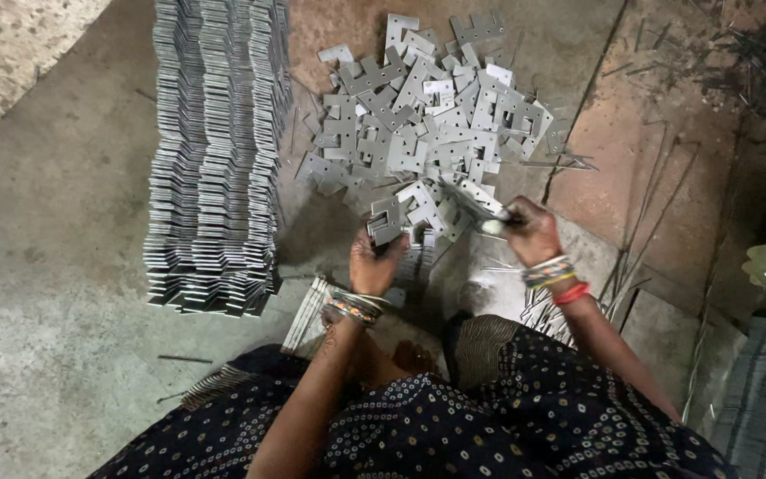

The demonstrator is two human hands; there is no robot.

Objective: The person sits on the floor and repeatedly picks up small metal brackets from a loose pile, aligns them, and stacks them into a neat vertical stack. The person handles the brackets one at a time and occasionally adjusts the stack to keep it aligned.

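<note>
1. The concrete floor (pixel 64 293) carries everything; the person sits on it in a dark dotted garment (pixel 454 426).
2. Long neat rows of stacked metal plates (pixel 214 160) run along the left side, packed on edge, row against row.
3. A loose heap of flat grey notched plates (pixel 427 124) lies just right of the rows, ahead of both hands (pieces overlapping at all angles).
4. A smaller bundle of stacked plates (pixel 308 310) rests by the left wrist, near the knee.
5. Thin metal wires and slivers (pixel 640 239) are scattered on the floor at the right.
6. The left hand (pixel 376 262), bangles at the wrist, is closed around a notched plate (pixel 386 217), held up at the heap's near edge.
7. The right hand (pixel 532 232), also bangled, is pinched on one end of a long plate (pixel 476 197) that slants back into the heap.
</note>
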